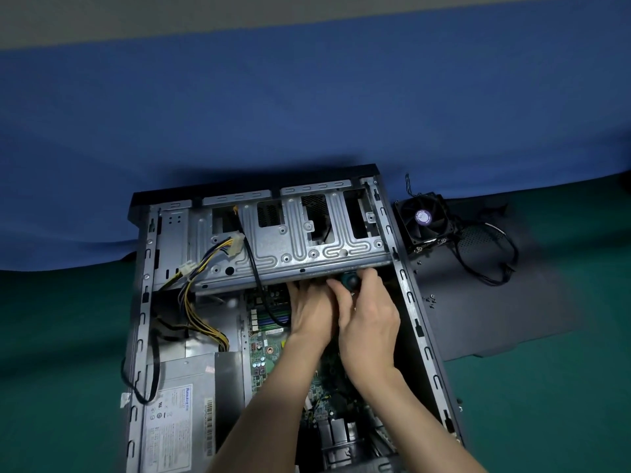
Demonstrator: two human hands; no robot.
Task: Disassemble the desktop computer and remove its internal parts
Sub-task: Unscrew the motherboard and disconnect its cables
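An open desktop case (415, 308) lies on its side in the head view. A metal drive cage (293, 240) spans its far half, and the green motherboard (266, 356) shows beneath it. Both hands reach in under the cage's near edge. My right hand (368, 322) grips a dark green screwdriver handle (350, 279) right at that edge. My left hand (312, 312) sits just to its left, with its fingertips hidden under the cage. The grey power supply (191, 404) fills the near left corner, with yellow and black cables (201, 302) running up to the cage.
A removed black fan (425, 218) with its cable lies right of the case on the dark side panel (512, 319). A few small screws (431, 299) lie on that panel. Green mat (563, 404) and blue cloth (307, 97) surround the case.
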